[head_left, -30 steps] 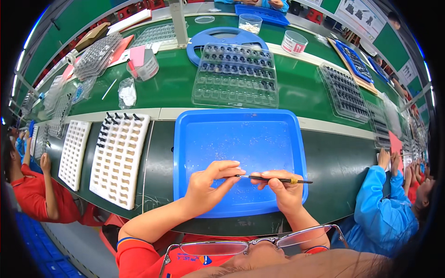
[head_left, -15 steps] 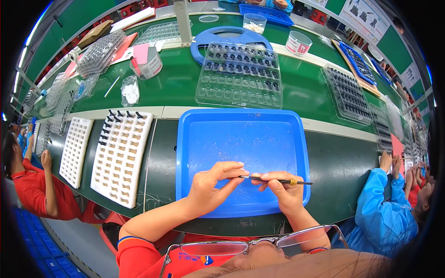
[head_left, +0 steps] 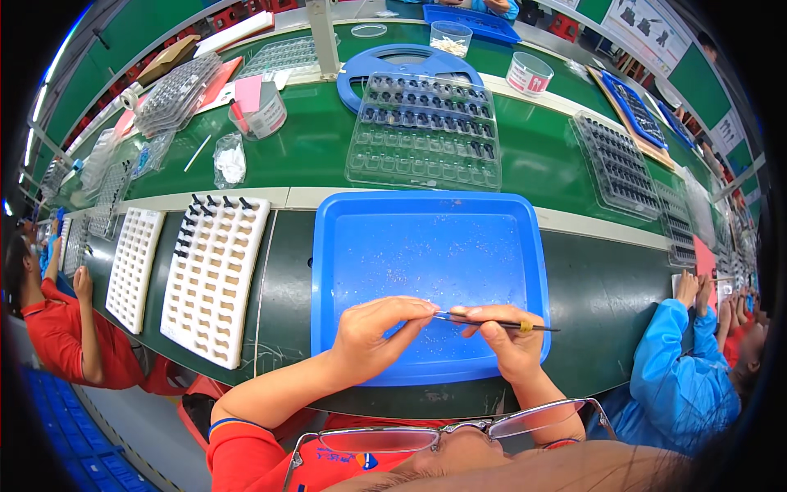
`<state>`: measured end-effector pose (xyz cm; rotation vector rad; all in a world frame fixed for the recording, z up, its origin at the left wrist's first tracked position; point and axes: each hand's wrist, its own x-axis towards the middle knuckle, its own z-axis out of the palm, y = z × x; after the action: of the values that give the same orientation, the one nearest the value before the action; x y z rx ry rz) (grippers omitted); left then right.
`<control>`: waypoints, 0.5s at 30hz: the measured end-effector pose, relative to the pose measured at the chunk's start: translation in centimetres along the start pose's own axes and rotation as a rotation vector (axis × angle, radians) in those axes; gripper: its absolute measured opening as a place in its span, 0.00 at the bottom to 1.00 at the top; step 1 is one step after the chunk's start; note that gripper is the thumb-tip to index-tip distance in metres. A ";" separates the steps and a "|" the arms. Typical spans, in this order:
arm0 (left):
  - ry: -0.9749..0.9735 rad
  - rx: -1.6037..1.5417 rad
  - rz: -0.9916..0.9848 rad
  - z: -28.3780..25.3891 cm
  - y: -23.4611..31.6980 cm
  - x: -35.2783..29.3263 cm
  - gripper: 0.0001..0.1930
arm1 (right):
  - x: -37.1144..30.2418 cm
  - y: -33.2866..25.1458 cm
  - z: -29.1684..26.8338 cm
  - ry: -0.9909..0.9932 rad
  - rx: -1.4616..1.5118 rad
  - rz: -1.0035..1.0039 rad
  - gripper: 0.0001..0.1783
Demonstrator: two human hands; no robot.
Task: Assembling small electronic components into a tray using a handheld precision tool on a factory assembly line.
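Here, the closed right grip (head_left: 516, 344) holds a slim tool (head_left: 527, 327).

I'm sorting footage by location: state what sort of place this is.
Probably a factory assembly line: a long green workbench, a clear plastic tray holding small black parts, and a co-worker in blue at the bench's edge.

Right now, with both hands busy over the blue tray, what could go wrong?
The slender black tool in the right hand could slip and nick the left hand, whose fingertips sit right by its tip. Anything tiny dropped might be hard to spot among the pale specks in the blue tray. The left forearm might swing into the white foam tray, jostling its small black parts.
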<state>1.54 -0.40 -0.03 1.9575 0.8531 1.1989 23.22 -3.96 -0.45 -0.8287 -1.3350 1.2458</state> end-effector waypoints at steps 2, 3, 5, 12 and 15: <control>-0.002 0.016 0.017 0.0 -0.2 0.0 0.08 | -0.1 0.0 -0.2 0.100 0.064 0.021 0.10; -0.004 0.032 0.036 0.0 -0.3 -0.1 0.08 | 0.0 -0.1 -0.3 0.101 0.064 0.023 0.10; -0.015 0.057 0.066 -0.1 -0.3 -0.1 0.09 | 0.2 -0.2 -0.5 0.136 0.073 0.009 0.11; 0.004 0.138 0.067 0.0 -0.2 -0.3 0.16 | 0.3 -0.2 -0.3 0.138 0.055 0.050 0.11; 0.013 0.131 0.049 0.1 -0.3 -0.2 0.16 | 0.4 -0.3 -0.3 0.153 -0.061 0.158 0.10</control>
<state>1.54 -0.48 -0.40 2.0879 0.9161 1.2119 23.53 -3.61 -0.14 -1.0682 -1.2074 1.2421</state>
